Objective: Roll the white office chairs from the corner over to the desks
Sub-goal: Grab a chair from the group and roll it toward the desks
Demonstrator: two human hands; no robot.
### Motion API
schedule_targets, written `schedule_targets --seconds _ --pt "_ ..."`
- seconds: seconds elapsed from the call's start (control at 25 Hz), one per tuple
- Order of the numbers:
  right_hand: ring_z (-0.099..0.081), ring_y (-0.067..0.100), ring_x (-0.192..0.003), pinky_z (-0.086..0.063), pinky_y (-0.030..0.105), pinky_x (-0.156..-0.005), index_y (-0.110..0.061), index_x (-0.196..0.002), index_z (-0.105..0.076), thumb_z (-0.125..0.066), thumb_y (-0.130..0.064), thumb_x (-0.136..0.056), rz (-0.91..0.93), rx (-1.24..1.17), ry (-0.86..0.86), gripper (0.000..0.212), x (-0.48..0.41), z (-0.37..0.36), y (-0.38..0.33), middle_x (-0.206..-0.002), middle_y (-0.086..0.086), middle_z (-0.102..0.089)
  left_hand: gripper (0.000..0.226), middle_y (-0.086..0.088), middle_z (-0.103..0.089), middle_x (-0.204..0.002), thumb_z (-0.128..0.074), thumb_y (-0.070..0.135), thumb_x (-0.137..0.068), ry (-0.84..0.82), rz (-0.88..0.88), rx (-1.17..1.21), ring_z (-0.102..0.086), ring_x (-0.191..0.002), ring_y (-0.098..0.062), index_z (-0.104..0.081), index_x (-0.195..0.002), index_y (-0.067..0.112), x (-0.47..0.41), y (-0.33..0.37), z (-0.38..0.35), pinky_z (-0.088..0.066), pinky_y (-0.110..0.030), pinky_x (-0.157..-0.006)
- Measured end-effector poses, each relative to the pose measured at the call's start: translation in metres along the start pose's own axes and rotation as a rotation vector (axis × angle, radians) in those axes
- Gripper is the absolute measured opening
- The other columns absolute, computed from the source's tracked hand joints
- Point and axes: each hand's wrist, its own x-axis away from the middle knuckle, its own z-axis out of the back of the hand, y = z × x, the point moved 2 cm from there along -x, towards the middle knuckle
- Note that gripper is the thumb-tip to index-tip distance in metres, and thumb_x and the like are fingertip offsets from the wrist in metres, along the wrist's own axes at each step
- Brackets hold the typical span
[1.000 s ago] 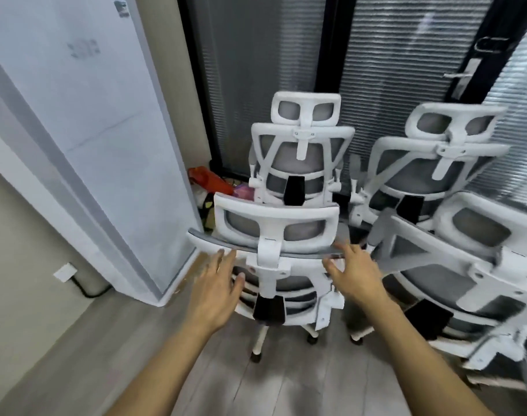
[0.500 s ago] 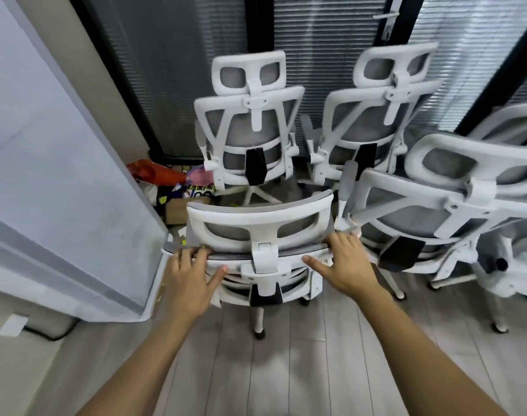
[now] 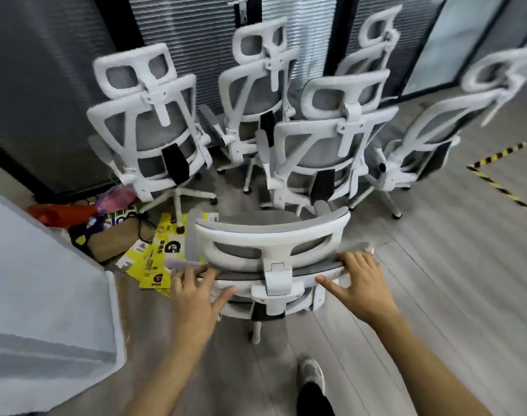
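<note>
- The nearest white office chair [image 3: 271, 244] is now sitting farther out from the corner than half a second ago, with bare grey plank flooring [image 3: 436, 295] opening up around its base, and more of the chair cluster behind it is showing.
- The left hand [image 3: 193, 298] is curling its fingers over the left end of the chair's curved backrest top, thumb spread along the white plastic frame, so it is gripping the chair.
- The right hand [image 3: 361, 286] is wrapping over the right end of the same grey-padded edge, thumb pointing inward toward the centre bracket, also clasping the chair.
- The held chair is showing a smooth white moulded frame, oval cut-outs filled with grey mesh, and a squarish white bracket in the middle.
- Five more white mesh-backed chairs [image 3: 331, 139] are standing close together behind it against dark-framed glass with slatted blinds [image 3: 196, 22], each with a looped headrest and a black lumbar block.
- Glossy yellow printed sheets [image 3: 157, 262] are lying flat on the floor just left of the held chair, beside a red bag [image 3: 61, 213] and mixed clutter.
- A large pale smooth panel [image 3: 46, 295] is filling the left edge.
- Yellow-and-black hazard tape [image 3: 502, 187] is running across the floor on the right.
- A grey shoe [image 3: 311, 373] is showing below the chair.
</note>
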Motion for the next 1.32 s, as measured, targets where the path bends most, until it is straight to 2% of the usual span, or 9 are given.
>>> schedule_targets --seconds 0.16,0.24,0.4,0.6,0.72,0.84,1.0,1.2,1.32 --pt "-0.052 0.015 -0.110 -0.032 0.032 -0.111 -0.028 -0.110 -0.055 -0.050 -0.079 -0.085 -0.177 0.028 0.079 0.057 0.101 0.033 0.032 -0.106 -0.014 -0.053 0.049 -0.010 -0.056 -0.101 -0.055 0.065 -0.085 -0.071 -0.164 0.092 -0.048 -0.101 -0.036 -0.069 -0.105 0.023 0.032 0.050 -0.010 -0.045 -0.053 -0.094" --pt "-0.050 0.016 -0.123 -0.028 0.035 -0.118 -0.027 -0.118 -0.054 -0.048 -0.077 -0.087 -0.288 0.055 0.141 0.058 0.144 0.050 0.056 -0.119 -0.012 -0.054 0.050 -0.008 -0.058 -0.102 -0.052 0.067 -0.085 -0.098 -0.257 0.147 -0.047 -0.102 -0.034 -0.069 -0.104 0.024 0.036 0.091 -0.018 -0.044 -0.052 -0.096" --pt "-0.024 0.014 -0.149 -0.013 0.037 -0.125 -0.024 -0.139 -0.047 -0.044 -0.075 -0.088 -0.513 0.053 0.262 0.072 0.209 0.080 0.115 -0.150 -0.004 -0.043 0.055 -0.003 -0.055 -0.104 -0.049 0.075 -0.083 -0.187 -0.375 0.276 -0.045 -0.107 -0.030 -0.069 -0.106 0.029 0.038 0.185 -0.045 -0.045 -0.050 -0.098" --pt "-0.018 0.014 -0.151 -0.006 0.033 -0.125 -0.024 -0.141 -0.045 -0.040 -0.079 -0.086 -0.687 0.019 0.384 0.078 0.246 0.122 0.226 -0.152 -0.003 -0.039 0.062 0.002 -0.056 -0.110 -0.050 0.085 -0.075 -0.298 -0.493 0.354 -0.044 -0.118 -0.027 -0.069 -0.106 0.034 0.014 0.327 -0.103 -0.050 -0.040 -0.094" --pt "-0.019 0.019 -0.151 -0.001 0.033 -0.125 -0.021 -0.139 -0.046 -0.038 -0.079 -0.085 -0.750 0.018 0.426 0.080 0.242 0.150 0.310 -0.151 0.002 -0.040 0.064 0.006 -0.059 -0.106 -0.052 0.087 -0.070 -0.297 -0.548 0.403 -0.047 -0.113 -0.022 -0.071 -0.100 0.034 -0.015 0.424 -0.143 -0.037 -0.027 -0.098" --pt "-0.015 0.020 -0.152 0.007 0.027 -0.123 -0.018 -0.141 -0.046 -0.030 -0.083 -0.084 -0.787 0.031 0.400 0.088 0.225 0.189 0.401 -0.154 0.005 -0.038 0.067 0.008 -0.058 -0.106 -0.054 0.087 -0.067 -0.383 -0.574 0.420 -0.043 -0.113 -0.018 -0.070 -0.103 0.032 -0.051 0.529 -0.179 -0.032 -0.023 -0.099" --pt "-0.017 0.020 -0.151 -0.008 0.040 -0.126 -0.020 -0.139 -0.048 -0.031 -0.082 -0.084 -0.816 0.060 0.385 0.085 0.187 0.238 0.527 -0.151 0.003 -0.041 0.062 0.008 -0.053 -0.111 -0.067 0.078 -0.066 -0.523 -0.575 0.450 -0.039 -0.119 -0.016 -0.067 -0.109 0.033 -0.109 0.668 -0.226 -0.037 -0.027 -0.098" --pt "-0.031 0.022 -0.143 -0.026 0.048 -0.119 -0.020 -0.127 -0.055 -0.043 -0.077 -0.085 -0.819 0.100 0.462 0.072 0.123 0.290 0.698 -0.135 0.000 -0.052 0.070 0.007 -0.055 -0.108 -0.059 0.085 -0.062 -0.466 -0.600 0.480 -0.039 -0.114 -0.018 -0.067 -0.106 0.032 -0.187 0.827 -0.311 -0.042 -0.034 -0.097" --pt "-0.040 0.023 -0.135 -0.034 0.050 -0.114 -0.019 -0.119 -0.057 -0.044 -0.077 -0.086 -0.833 0.127 0.485 0.068 0.084 0.319 0.795 -0.125 -0.001 -0.055 0.061 0.006 -0.056 -0.110 -0.068 0.076 -0.065 -0.488 -0.631 0.484 -0.040 -0.115 -0.020 -0.067 -0.105 0.031 -0.240 0.930 -0.360 -0.043 -0.036 -0.097"
